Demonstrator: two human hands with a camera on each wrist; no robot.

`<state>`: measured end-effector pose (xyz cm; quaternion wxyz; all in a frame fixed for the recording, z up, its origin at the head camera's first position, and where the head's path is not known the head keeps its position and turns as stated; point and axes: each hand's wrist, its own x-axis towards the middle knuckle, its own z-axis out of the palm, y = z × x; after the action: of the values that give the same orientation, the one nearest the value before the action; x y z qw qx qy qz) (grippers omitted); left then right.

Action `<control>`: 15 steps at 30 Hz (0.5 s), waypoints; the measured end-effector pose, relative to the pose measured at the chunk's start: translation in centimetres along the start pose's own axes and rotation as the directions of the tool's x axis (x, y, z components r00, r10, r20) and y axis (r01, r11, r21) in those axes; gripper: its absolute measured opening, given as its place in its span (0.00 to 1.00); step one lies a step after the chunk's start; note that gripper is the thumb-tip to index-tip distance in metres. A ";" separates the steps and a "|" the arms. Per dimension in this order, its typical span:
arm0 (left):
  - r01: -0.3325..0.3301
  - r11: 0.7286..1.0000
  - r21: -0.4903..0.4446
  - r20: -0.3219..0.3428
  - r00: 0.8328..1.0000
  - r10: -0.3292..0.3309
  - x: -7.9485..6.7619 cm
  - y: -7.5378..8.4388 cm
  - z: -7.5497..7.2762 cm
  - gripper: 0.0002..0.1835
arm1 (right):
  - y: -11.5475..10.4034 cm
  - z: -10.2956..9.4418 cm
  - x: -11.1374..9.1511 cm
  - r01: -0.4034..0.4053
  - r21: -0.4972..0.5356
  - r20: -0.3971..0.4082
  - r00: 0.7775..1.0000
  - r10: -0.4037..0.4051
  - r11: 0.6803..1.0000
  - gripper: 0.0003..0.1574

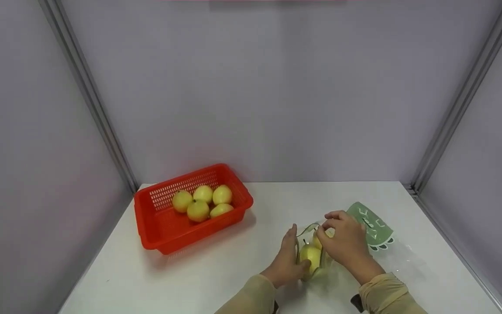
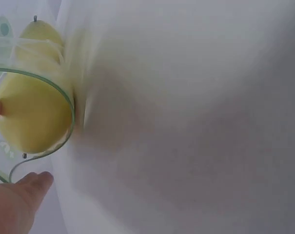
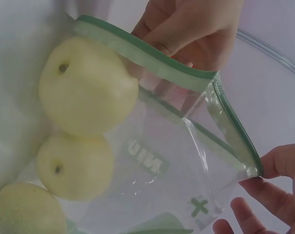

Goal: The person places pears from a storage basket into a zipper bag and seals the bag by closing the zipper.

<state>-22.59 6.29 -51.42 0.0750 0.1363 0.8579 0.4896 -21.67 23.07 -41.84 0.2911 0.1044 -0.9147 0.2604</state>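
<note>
A clear zip bag (image 3: 152, 51) with a green-edged mouth lies on the table, its mouth spread apart. Yellow pears (image 3: 86, 87) are inside it, three of them visible in the right wrist view. My left hand (image 1: 288, 262) is at the near side of the mouth, fingers extended along the rim and thumb against the nearest pear (image 2: 37, 114). With thumb and forefinger, my right hand (image 1: 346, 240) pinches the opposite corner of the mouth; its other fingers are loosely bent. The bag's green printed part (image 1: 372, 224) spreads out beyond the right hand.
A red plastic basket (image 1: 194, 236) stands on the left of the white table (image 1: 198, 279), holding several yellow pears (image 1: 198, 211) toward its right end. Grey panels (image 1: 251, 96) enclose the table at the back and both sides.
</note>
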 end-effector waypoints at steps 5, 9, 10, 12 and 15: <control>0.040 0.990 0.132 -0.081 0.996 -0.029 -0.1 -0.6 0.2 0.62 | -0.3 0.1 -0.4 0.007 0.004 0.010 1.000 -0.007 1.000 0.08; 0.082 0.964 0.253 -0.180 0.983 -0.037 0.1 -1.0 0.8 0.66 | -0.5 0.3 -0.8 -0.002 0.012 0.029 1.000 0.001 1.000 0.08; 0.093 0.957 0.273 -0.205 0.978 -0.037 0.1 -1.1 1.0 0.67 | -0.5 0.4 -0.9 -0.004 0.012 0.033 0.999 0.004 1.000 0.08; 0.106 0.946 0.307 -0.247 0.969 -0.029 0.1 -1.4 1.1 0.67 | -0.5 0.5 -1.1 -0.010 0.010 0.040 0.999 0.010 1.000 0.08; 0.114 0.925 0.361 -0.269 0.963 -0.014 -0.3 -1.4 1.1 0.67 | -0.5 0.6 -1.3 -0.014 0.004 0.052 0.999 0.014 1.000 0.08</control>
<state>-22.29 6.39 -53.18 -0.0501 0.0539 0.9417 0.3284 -20.75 22.36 -42.80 0.2649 0.1056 -0.9221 0.2616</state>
